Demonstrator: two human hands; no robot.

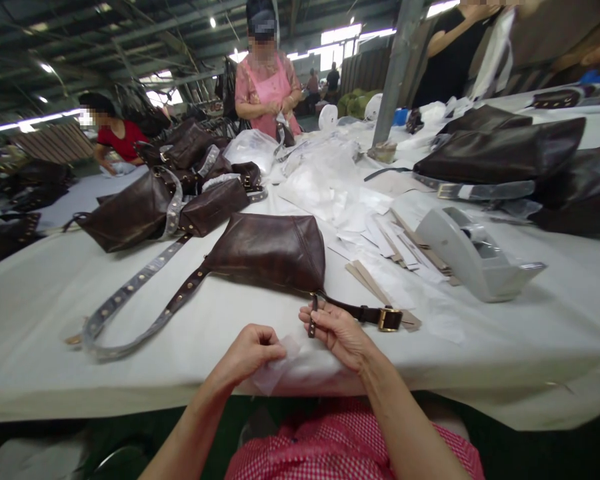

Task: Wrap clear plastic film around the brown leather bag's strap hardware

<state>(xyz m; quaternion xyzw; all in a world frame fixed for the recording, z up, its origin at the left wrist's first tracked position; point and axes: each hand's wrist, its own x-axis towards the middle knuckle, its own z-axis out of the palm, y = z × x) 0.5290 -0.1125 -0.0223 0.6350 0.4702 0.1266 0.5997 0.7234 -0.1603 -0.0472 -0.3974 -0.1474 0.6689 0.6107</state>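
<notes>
A dark brown leather bag [270, 250] lies on the white table [50, 293] in front of me. Its strap with a gold buckle [390, 319] runs to the right. My right hand [337, 333] pinches a small brown zipper pull or strap tab [311, 320] at the bag's lower right corner. My left hand [250, 350] is closed on a thin piece of translucent white paper or film [277, 367] near the table's front edge. A long plastic-wrapped studded strap [130, 300] trails off to the left.
A grey tape dispenser [473, 253] stands to the right, beside card strips and loose paper sheets [380, 247]. More brown bags [145, 207] are piled at left and at the far right [505, 150]. Other people stand at the table's far side. A metal post [397, 67] rises behind.
</notes>
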